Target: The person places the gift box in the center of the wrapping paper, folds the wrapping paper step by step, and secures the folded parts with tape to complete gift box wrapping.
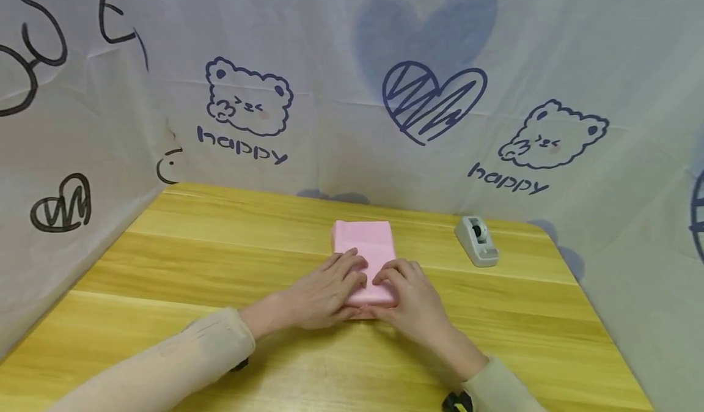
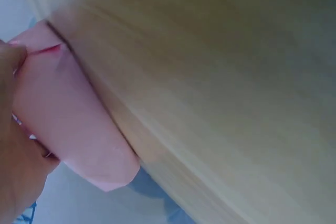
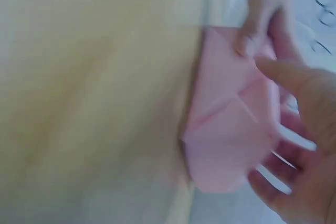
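Note:
A box wrapped in pink paper (image 1: 367, 239) lies on the table between both hands. My left hand (image 1: 324, 294) grips its near left part, bent fingers on the top and thumb at the near end. From the other side, my right hand (image 1: 414, 305) holds the near right part, its fingers curled over the top edge and thumb against the end. A folded paper flap (image 1: 360, 314) sticks out low at that near end. In the right wrist view, slanting creases cross the folded end (image 3: 226, 129), and both thumbs meet near its upper edge. The left wrist view shows the box's pink side (image 2: 73, 108).
A white tape dispenser (image 1: 477, 242) stands at the back right of the wooden table (image 1: 220, 241). White cloth (image 1: 330, 51) printed with hearts and bears hangs behind the table and along its sides.

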Motion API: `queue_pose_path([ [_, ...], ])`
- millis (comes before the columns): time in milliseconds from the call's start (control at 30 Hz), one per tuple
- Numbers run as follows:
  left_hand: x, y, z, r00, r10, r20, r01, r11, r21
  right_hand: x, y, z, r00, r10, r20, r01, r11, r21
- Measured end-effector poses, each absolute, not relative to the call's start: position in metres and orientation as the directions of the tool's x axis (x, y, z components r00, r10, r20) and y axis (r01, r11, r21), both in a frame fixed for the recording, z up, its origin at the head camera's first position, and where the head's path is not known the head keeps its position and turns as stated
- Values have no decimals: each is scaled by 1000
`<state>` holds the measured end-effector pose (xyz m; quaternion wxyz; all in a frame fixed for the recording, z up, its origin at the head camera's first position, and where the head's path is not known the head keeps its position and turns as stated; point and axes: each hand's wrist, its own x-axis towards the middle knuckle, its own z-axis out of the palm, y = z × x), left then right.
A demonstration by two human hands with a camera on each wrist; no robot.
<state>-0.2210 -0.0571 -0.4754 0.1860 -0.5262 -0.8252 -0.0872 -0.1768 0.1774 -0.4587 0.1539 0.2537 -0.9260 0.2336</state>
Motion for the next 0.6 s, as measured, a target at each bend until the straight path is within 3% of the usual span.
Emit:
queue_pose_path([
  [100,-221,-58,-471,-442,820,364,886,463,34,-178,186,-449,-861,-400,315,-508,710,-488],
  [233,-220,-59,-461,-581,737,345,813,546,203,-185,198,-439,-903,-328,276,-424,592,-685],
  [433,-231,-54,-447,-805,504,313,594,677,435,-210,206,-442,-966,-153,210,-259,490,-832],
  [600,-242,-55,-446,-897,399,192,432,697,572,-231,204,-450,-996,-88,19,-53,402,-914],
])
